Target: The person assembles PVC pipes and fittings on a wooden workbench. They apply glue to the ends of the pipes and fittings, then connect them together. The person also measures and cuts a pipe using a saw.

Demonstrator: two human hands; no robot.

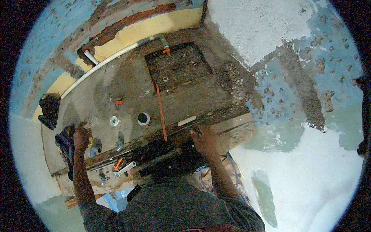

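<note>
My left hand [82, 138] is at the left of a grey-brown slab [127, 89], its fingers curled. Something yellow [91, 141] shows beside it, but what the fingers hold is not clear. A dark bag or cloth [66, 145] lies against that hand. My right hand [203, 142] is over the slab's near edge with fingers bent and apart; nothing shows in them. Just beyond it lies a short cream strip [187, 121]. To its left is a thin orange-red hacksaw blade [161, 112]. Grey pipe fittings [95, 147] stand right of my left hand.
A white pipe [100, 66] runs along the back wall to a red-handled valve [166, 50]. Behind the blade is a rectangular recess [177, 63]. A round collar [143, 118] and a white ring [114, 120] sit mid-slab. An orange-and-black tool [119, 164] lies near the front.
</note>
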